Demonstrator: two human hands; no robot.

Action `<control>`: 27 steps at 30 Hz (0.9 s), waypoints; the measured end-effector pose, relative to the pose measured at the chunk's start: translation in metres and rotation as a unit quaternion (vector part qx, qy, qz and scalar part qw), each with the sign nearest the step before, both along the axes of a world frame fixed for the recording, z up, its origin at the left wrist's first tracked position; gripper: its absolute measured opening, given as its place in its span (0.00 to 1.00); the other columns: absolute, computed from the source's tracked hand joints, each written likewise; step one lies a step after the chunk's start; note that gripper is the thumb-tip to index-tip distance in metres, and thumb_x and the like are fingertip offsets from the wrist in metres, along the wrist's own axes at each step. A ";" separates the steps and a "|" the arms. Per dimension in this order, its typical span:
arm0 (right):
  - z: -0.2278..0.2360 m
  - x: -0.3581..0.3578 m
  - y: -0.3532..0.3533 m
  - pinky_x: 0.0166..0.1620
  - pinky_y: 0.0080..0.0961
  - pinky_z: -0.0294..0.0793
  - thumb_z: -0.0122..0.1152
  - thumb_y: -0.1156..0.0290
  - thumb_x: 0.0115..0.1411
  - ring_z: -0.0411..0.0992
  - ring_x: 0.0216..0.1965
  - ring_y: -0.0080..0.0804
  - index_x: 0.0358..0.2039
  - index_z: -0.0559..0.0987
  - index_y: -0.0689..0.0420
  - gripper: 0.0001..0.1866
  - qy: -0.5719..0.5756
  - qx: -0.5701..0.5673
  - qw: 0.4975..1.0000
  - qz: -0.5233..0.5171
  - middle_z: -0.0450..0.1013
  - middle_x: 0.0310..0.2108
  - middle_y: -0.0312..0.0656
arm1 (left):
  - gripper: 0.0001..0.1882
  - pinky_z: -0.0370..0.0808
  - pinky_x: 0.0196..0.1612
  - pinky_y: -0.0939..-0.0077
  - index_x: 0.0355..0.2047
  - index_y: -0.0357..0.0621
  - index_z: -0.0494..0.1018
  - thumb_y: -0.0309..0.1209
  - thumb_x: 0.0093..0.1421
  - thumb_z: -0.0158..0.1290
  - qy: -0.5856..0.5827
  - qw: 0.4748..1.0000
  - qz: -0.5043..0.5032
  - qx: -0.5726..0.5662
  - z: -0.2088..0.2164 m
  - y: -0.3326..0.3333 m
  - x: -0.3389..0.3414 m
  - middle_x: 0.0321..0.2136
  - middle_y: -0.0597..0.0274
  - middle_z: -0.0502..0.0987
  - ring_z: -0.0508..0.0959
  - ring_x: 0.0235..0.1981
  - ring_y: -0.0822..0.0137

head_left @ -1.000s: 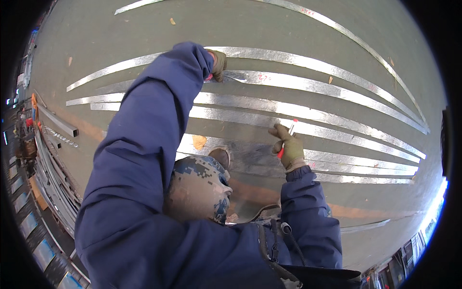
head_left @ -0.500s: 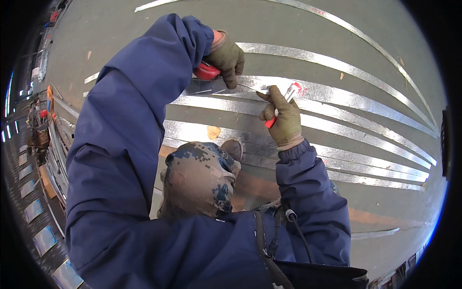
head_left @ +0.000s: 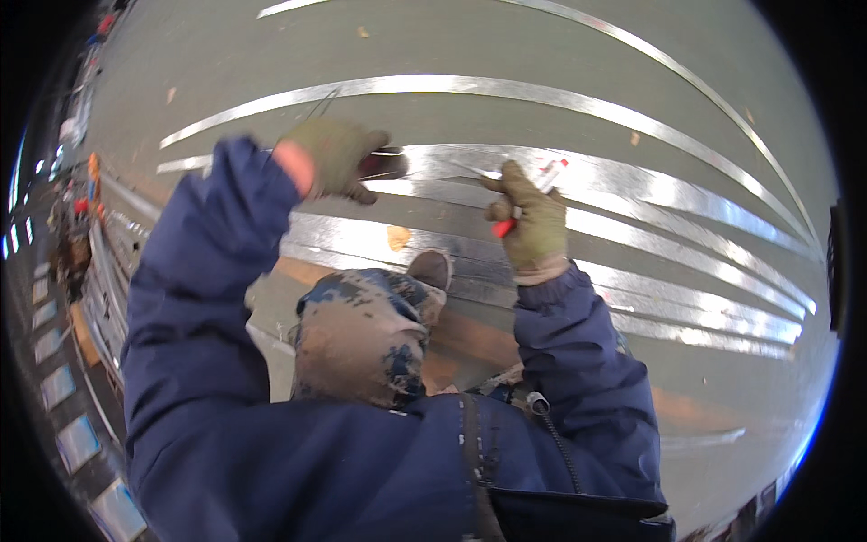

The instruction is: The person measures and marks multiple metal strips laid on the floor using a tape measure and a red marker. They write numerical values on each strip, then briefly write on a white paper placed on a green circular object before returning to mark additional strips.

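My left hand [head_left: 336,158], in an olive work glove and smeared by motion, is curled round a dark object with a red edge [head_left: 384,163]; its kind is too blurred to name. My gloved right hand [head_left: 533,217] grips a red and white marker [head_left: 548,175], with a red end sticking out below the fingers. A thin pale pointed piece [head_left: 474,169] reaches left from the right fingertips. Both hands are over a wide shiny metal strip [head_left: 614,173] lying on the floor. Red marks show on this strip by the marker.
Several more metal strips [head_left: 433,85] lie side by side across the grey floor [head_left: 271,54], beyond and nearer than the hands. A dry leaf [head_left: 397,238] rests on one. My camouflage-clad knee [head_left: 361,339] and shoe [head_left: 431,268] are close by. Stacked metal stock [head_left: 108,289] stands at the left.
My left hand has moved left, away from the right hand, taking the red object along. The right hand stays almost in place with the marker.
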State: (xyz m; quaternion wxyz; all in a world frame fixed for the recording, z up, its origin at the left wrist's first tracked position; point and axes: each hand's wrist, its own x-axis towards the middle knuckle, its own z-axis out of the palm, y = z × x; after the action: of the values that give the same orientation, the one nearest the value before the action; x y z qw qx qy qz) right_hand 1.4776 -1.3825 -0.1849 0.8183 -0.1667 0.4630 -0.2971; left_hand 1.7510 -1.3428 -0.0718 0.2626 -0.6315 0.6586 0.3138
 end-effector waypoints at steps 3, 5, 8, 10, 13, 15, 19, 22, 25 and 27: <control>0.002 -0.004 0.006 0.24 0.25 0.71 0.67 0.66 0.67 0.68 0.17 0.23 0.38 0.81 0.64 0.12 0.026 -0.011 0.999 0.022 0.80 0.27 0.48 | 0.32 0.80 0.45 0.56 0.55 0.42 0.69 0.43 0.54 0.66 -0.061 0.994 0.047 -0.076 -0.041 0.041 -0.024 0.41 0.48 0.82 0.83 0.42 0.44; -0.002 -0.014 0.013 0.23 0.25 0.71 0.68 0.63 0.67 0.68 0.16 0.23 0.35 0.82 0.66 0.16 0.044 -0.021 0.998 0.043 0.78 0.22 0.45 | 0.18 0.80 0.41 0.55 0.45 0.42 0.73 0.36 0.58 0.62 -0.092 0.990 0.044 -0.101 -0.056 0.046 -0.030 0.38 0.48 0.82 0.84 0.40 0.46; 0.020 -0.043 0.016 0.21 0.25 0.68 0.67 0.56 0.67 0.67 0.15 0.24 0.43 0.81 0.68 0.22 0.067 0.018 0.996 0.047 0.81 0.29 0.47 | 0.11 0.80 0.39 0.55 0.40 0.45 0.75 0.33 0.58 0.60 -0.050 0.992 0.041 -0.112 -0.047 0.058 -0.027 0.35 0.51 0.83 0.84 0.37 0.49; 0.033 -0.077 0.002 0.21 0.28 0.68 0.65 0.55 0.68 0.66 0.15 0.25 0.51 0.78 0.67 0.25 0.104 0.043 0.994 -0.015 0.82 0.40 0.51 | 0.09 0.80 0.39 0.55 0.37 0.47 0.76 0.33 0.57 0.60 -0.037 0.990 0.055 -0.124 -0.029 0.071 -0.025 0.34 0.53 0.82 0.84 0.37 0.50; 0.008 -0.147 -0.021 0.19 0.35 0.66 0.66 0.54 0.67 0.66 0.14 0.29 0.46 0.77 0.66 0.24 0.109 0.081 0.972 -0.190 0.82 0.39 0.51 | 0.10 0.79 0.38 0.55 0.37 0.47 0.75 0.32 0.55 0.60 -0.038 0.990 0.012 -0.135 -0.002 0.086 -0.036 0.32 0.54 0.82 0.84 0.35 0.50; -0.014 -0.198 -0.049 0.19 0.33 0.66 0.65 0.54 0.68 0.65 0.14 0.29 0.49 0.76 0.63 0.23 0.058 0.170 0.943 -0.281 0.81 0.40 0.51 | 0.12 0.79 0.38 0.54 0.37 0.46 0.74 0.31 0.53 0.60 -0.116 0.986 -0.050 -0.105 0.019 0.081 -0.050 0.32 0.53 0.82 0.84 0.35 0.50; -0.042 -0.237 -0.076 0.19 0.33 0.67 0.66 0.53 0.67 0.64 0.15 0.28 0.49 0.73 0.60 0.23 0.173 0.109 0.928 -0.312 0.79 0.36 0.49 | 0.12 0.79 0.38 0.54 0.36 0.44 0.74 0.29 0.50 0.60 -0.120 0.982 -0.072 -0.126 0.040 0.080 -0.042 0.28 0.50 0.82 0.83 0.33 0.48; -0.051 -0.257 -0.096 0.17 0.34 0.66 0.70 0.56 0.64 0.64 0.14 0.30 0.50 0.69 0.60 0.26 0.199 0.082 0.898 -0.383 0.75 0.29 0.45 | 0.09 0.79 0.38 0.55 0.33 0.45 0.76 0.27 0.50 0.58 -0.076 0.986 -0.052 -0.141 0.059 0.084 -0.050 0.28 0.50 0.82 0.83 0.32 0.48; -0.060 -0.278 -0.112 0.16 0.34 0.65 0.71 0.62 0.63 0.64 0.13 0.30 0.49 0.69 0.61 0.24 0.148 0.021 0.894 -0.421 0.72 0.26 0.43 | 0.07 0.79 0.36 0.55 0.31 0.47 0.76 0.26 0.50 0.55 -0.051 0.989 -0.030 -0.136 0.056 0.093 -0.059 0.27 0.51 0.82 0.83 0.30 0.48; -0.052 -0.272 -0.122 0.16 0.34 0.65 0.72 0.72 0.61 0.63 0.13 0.31 0.39 0.70 0.59 0.16 0.174 0.035 0.891 -0.417 0.68 0.20 0.41 | 0.06 0.80 0.37 0.57 0.31 0.47 0.77 0.28 0.50 0.57 -0.081 0.990 -0.010 -0.117 0.042 0.106 -0.056 0.26 0.52 0.82 0.84 0.31 0.48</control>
State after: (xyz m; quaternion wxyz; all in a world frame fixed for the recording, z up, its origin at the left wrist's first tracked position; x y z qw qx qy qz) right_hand 1.2052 -1.5045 -0.2369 0.5308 0.0216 0.6351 -0.5608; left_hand 1.6948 -1.2364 -0.0295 0.2425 -0.6747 0.6737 0.1791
